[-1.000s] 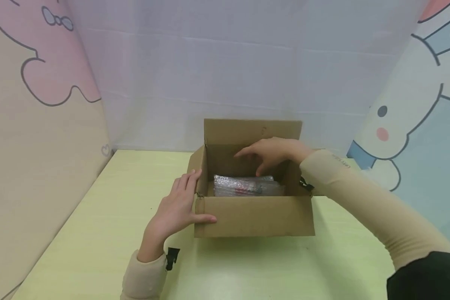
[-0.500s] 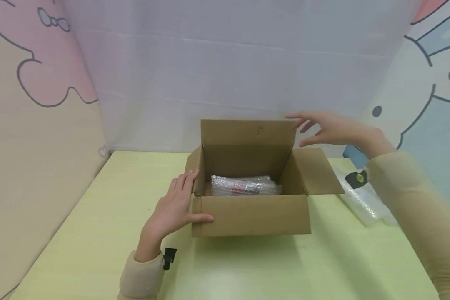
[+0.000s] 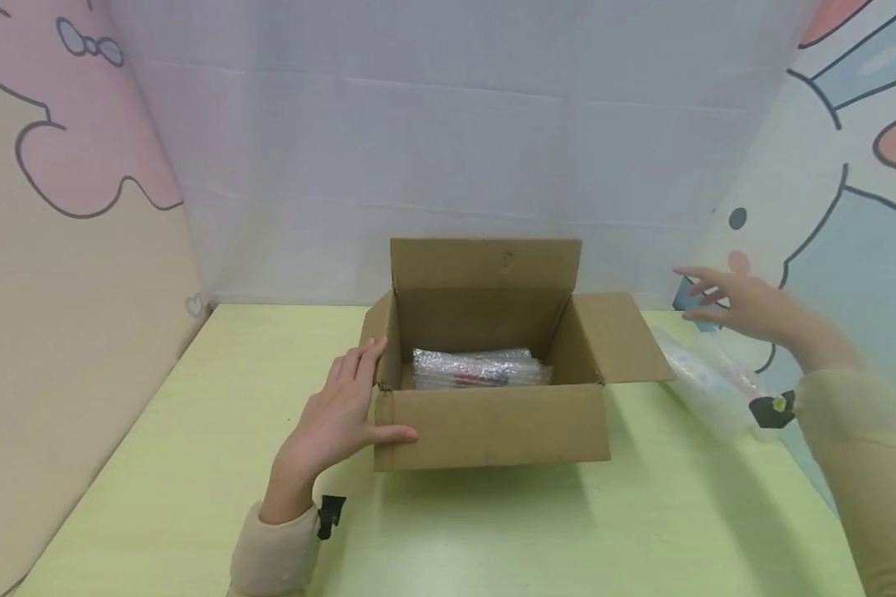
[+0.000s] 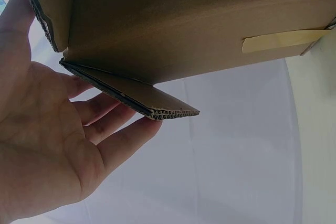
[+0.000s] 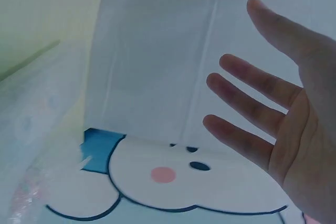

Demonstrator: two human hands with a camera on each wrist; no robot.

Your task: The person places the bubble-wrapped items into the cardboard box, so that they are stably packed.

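An open cardboard box (image 3: pixel 493 425) stands on the table with its flaps spread. My left hand (image 3: pixel 330 419) rests at its front left corner, thumb extended over the front flap and fingers laid along the left flap (image 4: pixel 139 95). Inside lies a bubble-wrapped bundle (image 3: pixel 478 370) with a reddish patch showing through. To the right of the box, my right hand (image 3: pixel 754 308) hovers with nothing in it, fingers spread, above clear bubble-wrap packages (image 3: pixel 705 390). In the right wrist view those packages (image 5: pixel 39 114) are blurred at the left, apart from the fingers.
The pale yellow-green table (image 3: pixel 172 464) runs from the white back curtain (image 3: pixel 448 149) to the near side. Printed cartoon walls stand at left and right. The box's right flap (image 3: pixel 620 336) sticks out toward the packages.
My right hand has moved out from over the box to the right, above the bubble-wrap packages. The left hand stays at the box's corner, and the head view has shifted slightly.
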